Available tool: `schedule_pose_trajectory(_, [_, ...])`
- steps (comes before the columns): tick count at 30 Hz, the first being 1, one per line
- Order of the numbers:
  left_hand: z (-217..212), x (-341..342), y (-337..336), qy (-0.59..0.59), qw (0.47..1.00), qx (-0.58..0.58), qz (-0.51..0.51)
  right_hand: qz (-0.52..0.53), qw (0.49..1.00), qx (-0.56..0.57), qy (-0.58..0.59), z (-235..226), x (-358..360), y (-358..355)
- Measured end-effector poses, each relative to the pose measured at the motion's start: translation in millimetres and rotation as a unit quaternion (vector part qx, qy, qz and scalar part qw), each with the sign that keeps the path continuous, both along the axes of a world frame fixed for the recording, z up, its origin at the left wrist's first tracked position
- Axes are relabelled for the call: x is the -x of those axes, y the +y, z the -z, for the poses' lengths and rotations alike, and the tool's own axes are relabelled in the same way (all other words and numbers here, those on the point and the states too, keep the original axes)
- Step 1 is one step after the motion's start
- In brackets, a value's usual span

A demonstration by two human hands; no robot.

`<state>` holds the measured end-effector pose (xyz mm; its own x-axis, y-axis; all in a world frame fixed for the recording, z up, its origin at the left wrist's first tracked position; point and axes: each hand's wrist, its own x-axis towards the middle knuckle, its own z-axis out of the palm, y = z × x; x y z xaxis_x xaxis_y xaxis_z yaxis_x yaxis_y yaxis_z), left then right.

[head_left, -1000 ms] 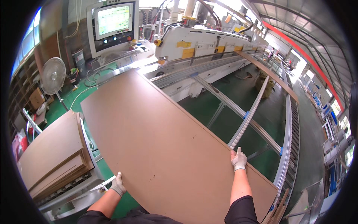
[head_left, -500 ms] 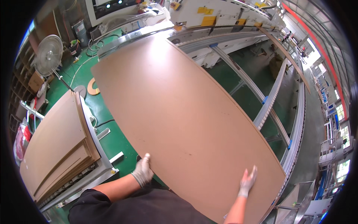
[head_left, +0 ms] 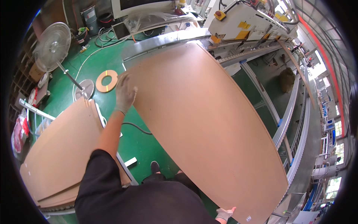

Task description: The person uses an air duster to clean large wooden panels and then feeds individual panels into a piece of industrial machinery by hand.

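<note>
A long brown board lies slantwise in front of me, its far end at a metal machine bed. My left hand, in a pale glove, is at the board's far left corner. Its fingers stretch forward and the thumb stands apart; it looks open, slightly blurred. By the near edge is my right hand, gloved with a bare fingertip showing. It seems to grip the board's edge, thumb on top and the other fingers hidden below. A small white label is on the board close to that hand.
A stack of brown boards stands on my left. Behind it are a standing fan and a roll of edge banding on the green floor. Roller rails run along the right, below a white machine.
My left hand has let go of the near left edge and reached to the far corner. My right hand has moved from the top surface to the near edge. The view has shifted left.
</note>
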<state>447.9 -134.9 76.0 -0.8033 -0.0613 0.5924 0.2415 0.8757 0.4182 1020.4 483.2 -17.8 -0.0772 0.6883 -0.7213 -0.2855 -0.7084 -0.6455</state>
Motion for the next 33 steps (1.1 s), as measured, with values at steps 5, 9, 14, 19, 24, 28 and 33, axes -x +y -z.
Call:
schedule_pose_trajectory(5, [23,81,-39,-0.150,0.960,0.206,0.113,0.039,0.999,-0.018,-0.006,24,-7,21])
schedule_pose_trajectory(9, [45,116,-59,-0.137,0.962,0.190,0.139,0.070,0.985,0.050,-0.146,-9,25,-18])
schedule_pose_trajectory(14, [31,163,-64,-0.129,0.965,0.163,0.160,0.063,0.979,0.074,-0.180,-22,60,-36])
schedule_pose_trajectory(19, [32,203,-49,-0.133,0.955,0.217,0.150,0.065,0.966,0.075,-0.240,-38,86,-46])
schedule_pose_trajectory(24, [29,236,-28,-0.181,0.942,0.241,0.149,0.063,0.952,0.073,-0.290,-53,117,-43])
schedule_pose_trajectory(28, [27,254,2,-0.195,0.939,0.241,0.147,-0.003,0.923,0.075,-0.377,-62,142,-28])
schedule_pose_trajectory(33, [27,287,42,-0.183,0.944,0.238,0.140,-0.440,0.517,0.078,-0.730,-81,195,0])
